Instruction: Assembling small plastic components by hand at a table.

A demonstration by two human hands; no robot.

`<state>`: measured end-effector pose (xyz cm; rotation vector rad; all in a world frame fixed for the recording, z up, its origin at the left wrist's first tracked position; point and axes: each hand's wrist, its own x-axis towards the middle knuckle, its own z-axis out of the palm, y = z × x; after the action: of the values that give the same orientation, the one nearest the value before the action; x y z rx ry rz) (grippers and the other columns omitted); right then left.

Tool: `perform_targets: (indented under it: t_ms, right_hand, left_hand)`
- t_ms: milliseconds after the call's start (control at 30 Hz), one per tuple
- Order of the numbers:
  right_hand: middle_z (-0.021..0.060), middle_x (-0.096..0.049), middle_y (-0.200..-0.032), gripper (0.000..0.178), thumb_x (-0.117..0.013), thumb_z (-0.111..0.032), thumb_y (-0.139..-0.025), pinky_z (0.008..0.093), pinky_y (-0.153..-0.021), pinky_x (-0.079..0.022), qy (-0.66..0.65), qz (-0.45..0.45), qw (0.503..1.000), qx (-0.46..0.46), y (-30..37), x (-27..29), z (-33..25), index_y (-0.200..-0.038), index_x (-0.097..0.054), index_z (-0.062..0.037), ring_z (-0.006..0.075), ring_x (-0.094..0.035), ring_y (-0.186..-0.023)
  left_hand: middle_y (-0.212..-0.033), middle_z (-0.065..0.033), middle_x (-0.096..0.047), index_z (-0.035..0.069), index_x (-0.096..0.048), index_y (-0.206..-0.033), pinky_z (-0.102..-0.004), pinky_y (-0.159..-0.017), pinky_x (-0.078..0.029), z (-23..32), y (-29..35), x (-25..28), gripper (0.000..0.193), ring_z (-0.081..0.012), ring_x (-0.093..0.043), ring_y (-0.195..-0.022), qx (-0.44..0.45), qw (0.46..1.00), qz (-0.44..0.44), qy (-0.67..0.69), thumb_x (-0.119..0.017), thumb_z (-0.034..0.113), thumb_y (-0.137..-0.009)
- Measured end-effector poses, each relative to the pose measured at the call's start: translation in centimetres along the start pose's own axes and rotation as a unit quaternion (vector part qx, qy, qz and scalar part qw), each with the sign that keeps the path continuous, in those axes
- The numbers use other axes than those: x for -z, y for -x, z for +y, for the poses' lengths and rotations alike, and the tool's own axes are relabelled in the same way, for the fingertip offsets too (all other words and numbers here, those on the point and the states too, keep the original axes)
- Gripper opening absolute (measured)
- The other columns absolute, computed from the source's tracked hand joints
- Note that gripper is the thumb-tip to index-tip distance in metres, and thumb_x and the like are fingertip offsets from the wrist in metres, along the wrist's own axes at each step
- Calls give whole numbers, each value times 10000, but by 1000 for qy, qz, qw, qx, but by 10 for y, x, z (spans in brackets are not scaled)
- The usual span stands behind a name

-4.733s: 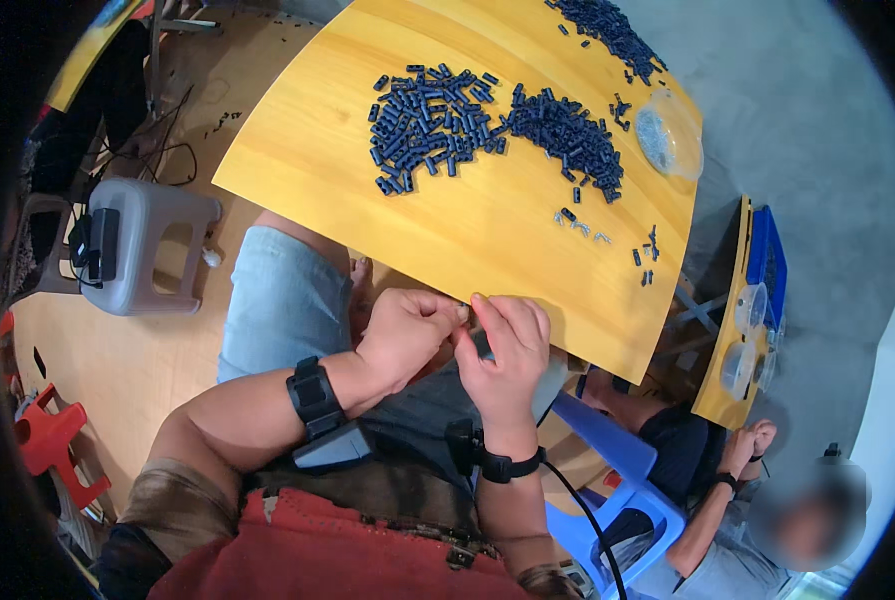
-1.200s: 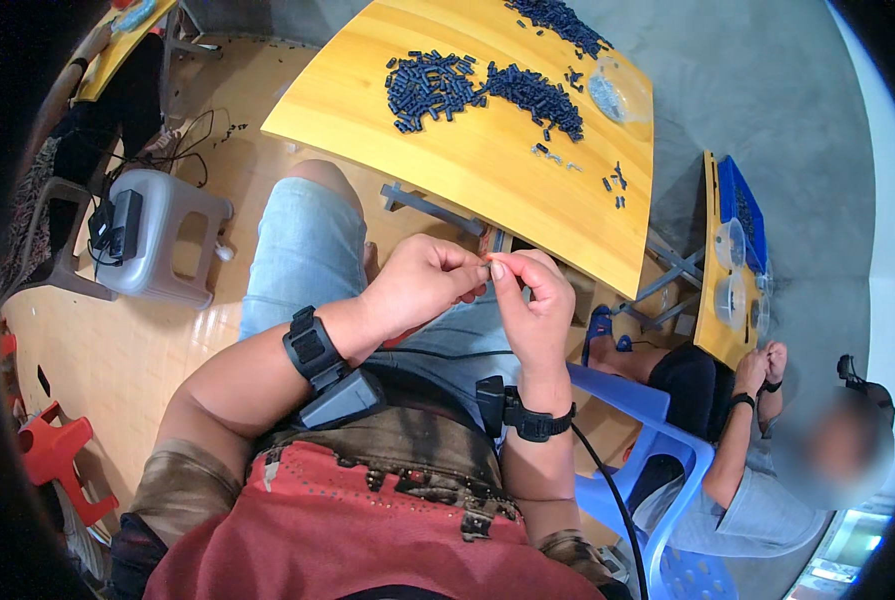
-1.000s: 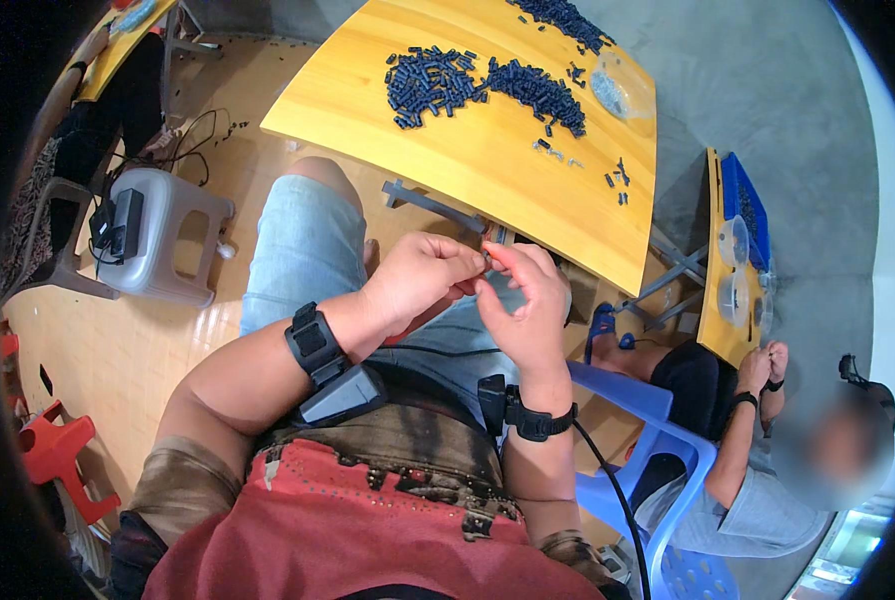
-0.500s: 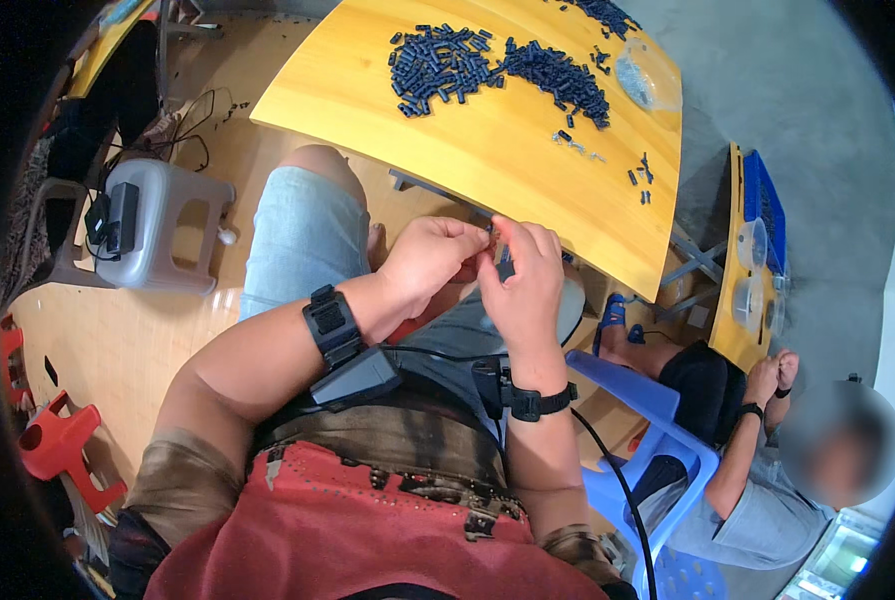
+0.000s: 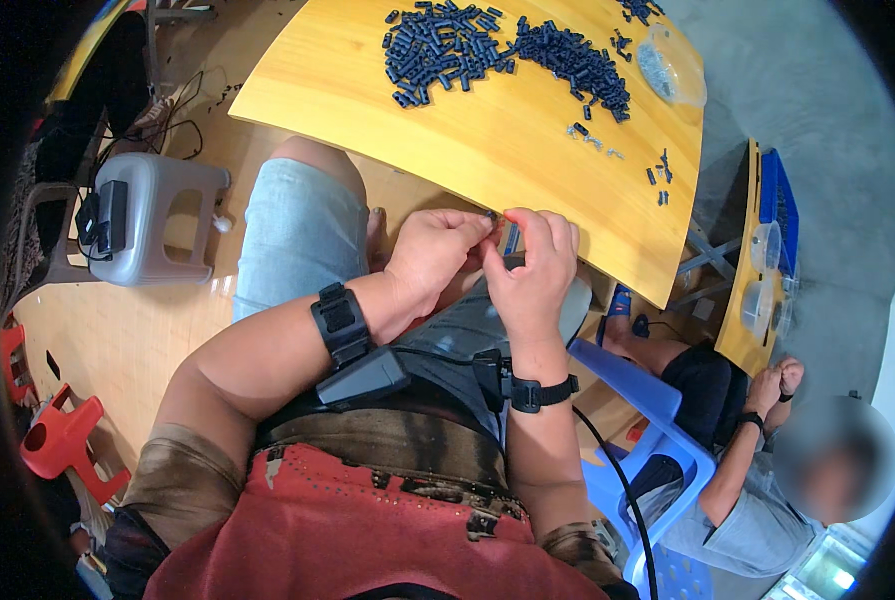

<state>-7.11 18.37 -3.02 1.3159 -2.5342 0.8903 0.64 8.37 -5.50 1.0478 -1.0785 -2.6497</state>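
Note:
Just off the near edge of the yellow table, my left hand (image 5: 429, 255) pinches a small black part (image 5: 491, 215) between thumb and fingertips. The part is mostly hidden, and its exact kind cannot be made out. Close beside it is my right hand (image 5: 534, 270), its thumb and forefinger parted with nothing visible between them. On the table (image 5: 447, 145) lie a loose heap of short black tubular parts (image 5: 437, 55) and a denser heap (image 5: 577, 70) to its right. A few small clear pieces (image 5: 593, 142) and several loose black parts (image 5: 659, 178) lie nearer the right edge.
A clear tub (image 5: 659, 68) of small pieces stands at the table's right edge. A co-worker (image 5: 737, 500) sits at right on a blue chair (image 5: 647, 400), by another table with clear containers (image 5: 762, 300) and a blue tray (image 5: 779, 210). Grey (image 5: 152, 225) and red stools (image 5: 72, 440) stand left.
The view has shifted slightly, so the table and heaps appear moved. Both hands stay together, the left still pinching the small part; the right thumb and forefinger look a little farther apart.

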Motion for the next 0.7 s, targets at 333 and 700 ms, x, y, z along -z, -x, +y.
perform_targets:
  t_ms: [333, 700]
  right_hand:
    - [106, -537, -879, 297, -707, -76, -624, 408, -772, -423, 7, -4, 1000, 7, -3, -1, -1, -898, -595, -72, 312, -498, -875]
    - [91, -512, -981, 375, -752, -127, -582, 421, -832, -390, 33, -16, 999, 2, -8, 3, 0, -922, -597, -93, 304, -488, -968]
  left_hand:
    - [-775, -29, -638, 3, -662, -866, -226, -627, -461, 4, -1, 0, 170, -94, -563, -670, 3, 1000, -8, -9, -563, 131, -919]
    - [-854, -53, -661, -17, -662, -908, -236, -705, -471, -1, -3, -1, 184, -103, -591, -769, 8, 1000, 4, 17, -550, 128, -930]
